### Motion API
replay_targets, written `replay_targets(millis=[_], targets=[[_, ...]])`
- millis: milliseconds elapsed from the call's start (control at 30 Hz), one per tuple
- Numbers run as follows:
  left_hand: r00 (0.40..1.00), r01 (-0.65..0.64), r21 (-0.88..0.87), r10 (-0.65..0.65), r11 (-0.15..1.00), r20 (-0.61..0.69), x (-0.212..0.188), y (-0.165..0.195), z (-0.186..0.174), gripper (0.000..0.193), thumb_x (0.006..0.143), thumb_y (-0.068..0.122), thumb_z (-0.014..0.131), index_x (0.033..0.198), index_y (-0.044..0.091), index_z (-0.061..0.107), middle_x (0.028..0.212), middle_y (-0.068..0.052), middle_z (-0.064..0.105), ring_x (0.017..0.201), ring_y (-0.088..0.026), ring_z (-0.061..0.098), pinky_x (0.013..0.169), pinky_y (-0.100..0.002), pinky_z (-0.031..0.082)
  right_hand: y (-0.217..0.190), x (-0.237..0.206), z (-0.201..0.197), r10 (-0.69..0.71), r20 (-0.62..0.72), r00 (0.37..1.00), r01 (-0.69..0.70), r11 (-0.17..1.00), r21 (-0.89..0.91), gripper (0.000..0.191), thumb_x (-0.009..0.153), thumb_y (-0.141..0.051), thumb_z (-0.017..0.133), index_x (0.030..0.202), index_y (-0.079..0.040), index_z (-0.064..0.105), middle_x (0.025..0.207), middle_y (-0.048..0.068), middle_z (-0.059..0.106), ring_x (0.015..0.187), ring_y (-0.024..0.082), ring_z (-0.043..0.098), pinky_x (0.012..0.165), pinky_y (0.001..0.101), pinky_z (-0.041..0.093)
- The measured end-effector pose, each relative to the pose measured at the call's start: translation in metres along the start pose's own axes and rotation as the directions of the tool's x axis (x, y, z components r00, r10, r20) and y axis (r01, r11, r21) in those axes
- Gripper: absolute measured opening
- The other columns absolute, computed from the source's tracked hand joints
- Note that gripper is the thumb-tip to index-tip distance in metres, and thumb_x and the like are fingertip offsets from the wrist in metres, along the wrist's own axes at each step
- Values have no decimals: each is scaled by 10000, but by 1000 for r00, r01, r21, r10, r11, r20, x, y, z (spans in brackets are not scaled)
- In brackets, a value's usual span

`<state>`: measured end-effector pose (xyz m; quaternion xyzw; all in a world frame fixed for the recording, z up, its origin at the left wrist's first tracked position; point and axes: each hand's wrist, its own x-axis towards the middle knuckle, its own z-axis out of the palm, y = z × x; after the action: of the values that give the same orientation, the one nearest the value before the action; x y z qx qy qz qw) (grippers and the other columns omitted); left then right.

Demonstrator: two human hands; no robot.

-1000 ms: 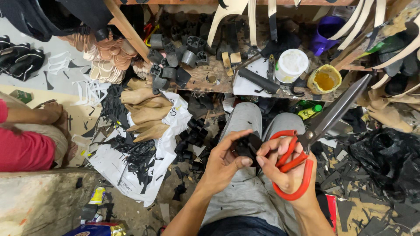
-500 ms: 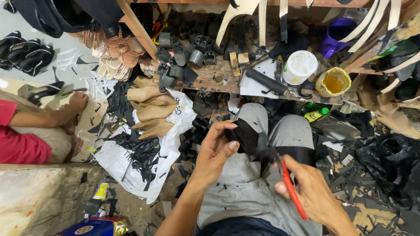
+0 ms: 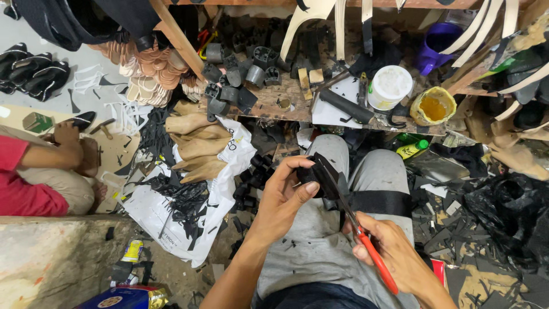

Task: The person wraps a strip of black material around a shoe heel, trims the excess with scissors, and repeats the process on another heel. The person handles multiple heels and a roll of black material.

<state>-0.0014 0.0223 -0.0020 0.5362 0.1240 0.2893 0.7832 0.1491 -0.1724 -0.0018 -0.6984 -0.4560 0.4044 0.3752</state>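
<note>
The left hand (image 3: 284, 197) is curled tight around a small black rubber piece (image 3: 318, 178) over the lap. Just right of it, the right hand (image 3: 393, 253) is clenched on red-handled steel scissors (image 3: 350, 214), their blades at the piece.

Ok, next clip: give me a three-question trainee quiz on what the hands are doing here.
1. True or false: the right hand holds red-handled scissors.
2. What does the left hand grip? A) a white tub B) a black piece C) a yellow cup
3. Fill in: the scissor blades meet the black piece above the person's ___ trousers.

Key: 1 true; 2 B; 3 grey.
</note>
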Motion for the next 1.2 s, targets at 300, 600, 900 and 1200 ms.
replay_targets(millis=[300,600,900,1200], targets=[[1000,15,-17,-15,1000,10,1,0,-1,296,1012,35,668,1285,26,551,1303,-47,519,1168,-132,554,993,-279,498,24,-1,4,1,1,1000,-2,991,133,614,744,-643,691,835,-50,560,600,10,451,550,130,408,496,325,329],[1000,29,-26,-29,999,4,3,0,-3,287,1023,53,656,1288,24,550,1249,-49,571,1149,-123,562,998,-271,492,28,-2,9,-9,-2,1000,9,977,212,564,818,-575,724,787,-33,571,539,-20,402,462,108,360,427,328,282],[1000,19,53,-20,998,20,0,1,-3,298,1018,71,672,1290,24,559,1229,-33,566,1117,-110,548,971,-262,482,1,5,2,-3,-18,1000,4,997,78,577,801,-609,663,852,-37,607,605,38,419,561,155,388,491,341,340],[1000,13,70,-15,997,20,-1,-1,-3,296,1030,83,674,1296,23,561,1246,-39,546,1126,-107,537,984,-260,471,28,5,13,72,-51,996,-63,986,155,499,753,-477,796,795,-35,566,593,9,433,566,118,374,492,328,320]])
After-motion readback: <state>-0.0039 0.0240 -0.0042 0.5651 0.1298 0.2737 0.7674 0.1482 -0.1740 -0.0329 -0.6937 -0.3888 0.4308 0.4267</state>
